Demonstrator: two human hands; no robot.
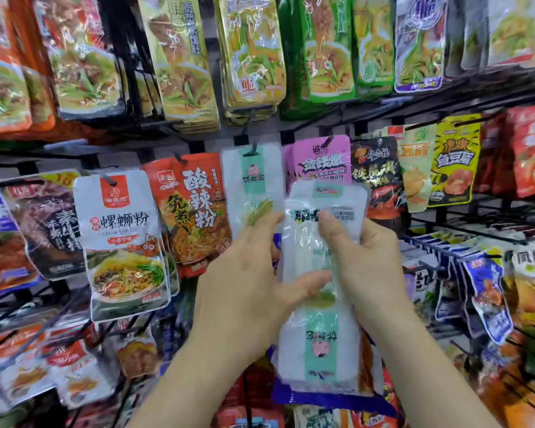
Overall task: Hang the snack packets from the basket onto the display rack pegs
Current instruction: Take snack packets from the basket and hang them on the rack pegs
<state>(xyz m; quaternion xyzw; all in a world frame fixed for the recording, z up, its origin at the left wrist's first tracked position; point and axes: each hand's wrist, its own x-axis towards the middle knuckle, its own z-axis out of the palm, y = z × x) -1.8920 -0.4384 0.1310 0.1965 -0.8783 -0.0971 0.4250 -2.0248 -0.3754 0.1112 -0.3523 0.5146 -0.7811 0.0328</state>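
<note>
Both hands hold pale translucent snack packets with a mint-green stripe, in front of the display rack. My left hand grips them from the left, thumb across the middle. My right hand grips the right edge, fingers curled over the front near a black printed label. A lower packet of the same kind hangs below the hands, its pink emblem upside down. A matching packet hangs on a black peg just up-left of the hands. The basket is out of view.
Black wire pegs hold many packets: a white noodle packet and a red one to the left, a pink one and a yellow one to the right. Large pouches hang in the row above, more packets below.
</note>
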